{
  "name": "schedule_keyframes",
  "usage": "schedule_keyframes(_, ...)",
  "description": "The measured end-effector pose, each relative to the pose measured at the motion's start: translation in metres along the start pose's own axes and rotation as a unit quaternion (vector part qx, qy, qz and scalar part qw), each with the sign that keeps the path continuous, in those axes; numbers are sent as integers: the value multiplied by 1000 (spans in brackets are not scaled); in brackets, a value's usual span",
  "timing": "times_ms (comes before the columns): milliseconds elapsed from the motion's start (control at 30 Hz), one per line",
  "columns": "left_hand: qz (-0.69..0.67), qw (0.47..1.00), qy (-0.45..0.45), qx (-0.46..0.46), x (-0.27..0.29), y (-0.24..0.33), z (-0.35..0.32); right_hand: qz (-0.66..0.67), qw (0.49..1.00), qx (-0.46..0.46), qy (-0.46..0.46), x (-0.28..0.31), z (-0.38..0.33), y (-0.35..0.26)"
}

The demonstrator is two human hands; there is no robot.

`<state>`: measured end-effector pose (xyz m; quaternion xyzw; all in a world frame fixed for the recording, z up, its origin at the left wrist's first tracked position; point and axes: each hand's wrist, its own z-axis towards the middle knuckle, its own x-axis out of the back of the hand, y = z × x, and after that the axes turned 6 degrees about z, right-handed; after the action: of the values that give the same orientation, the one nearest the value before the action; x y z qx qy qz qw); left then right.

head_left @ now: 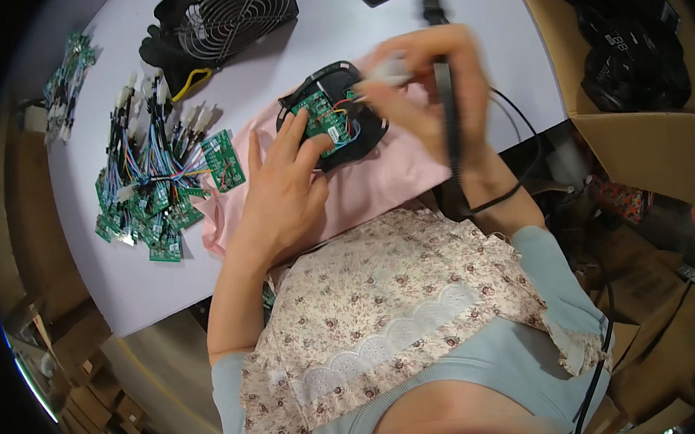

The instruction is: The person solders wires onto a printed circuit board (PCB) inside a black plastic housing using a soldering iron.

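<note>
A black rounded plastic housing [372, 137] lies on a pink cloth [409, 167], with a green circuit board [323, 122] and thin coloured wires inside it. My left hand [280, 194] rests spread out, its fingertips on the board and the housing's near left side. Above the housing's right side, my right hand [454, 66] is smeared by motion. Its thumb and fingers pinch a small white piece [389, 70], too blurred to name exactly. A long, slim black tool [448, 119] runs across the palm; how it is gripped cannot be made out.
Several green boards with wire bundles [145, 184] are heaped on the white table [109, 293] at left. Behind stands a black fan with a wire guard [226, 22]. A cardboard box [644, 145] at right holds black housings [625, 56]. A black cable [533, 133] loops beside my right forearm.
</note>
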<state>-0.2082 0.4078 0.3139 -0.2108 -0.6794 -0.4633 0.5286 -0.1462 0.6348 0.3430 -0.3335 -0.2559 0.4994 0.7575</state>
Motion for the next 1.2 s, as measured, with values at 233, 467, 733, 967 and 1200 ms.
schedule_keyframes(233,15,998,33,-56,-9,-6,-4,-91,992,29,-85,-75,11,13)
schedule_keyframes(467,33,981,188,-28,-16,21,-32,-123,975,37,-181,-78,8,21)
schedule_keyframes(733,129,990,41,31,-24,27,3,-72,952,-3,-299,-59,12,14)
schedule_keyframes(967,151,967,203,-44,-8,29,14,-194,980,-47,-18,15,-26,29)
schedule_keyframes(1200,108,957,263,-58,-11,22,37,-150,973,-176,-6,15,-46,29)
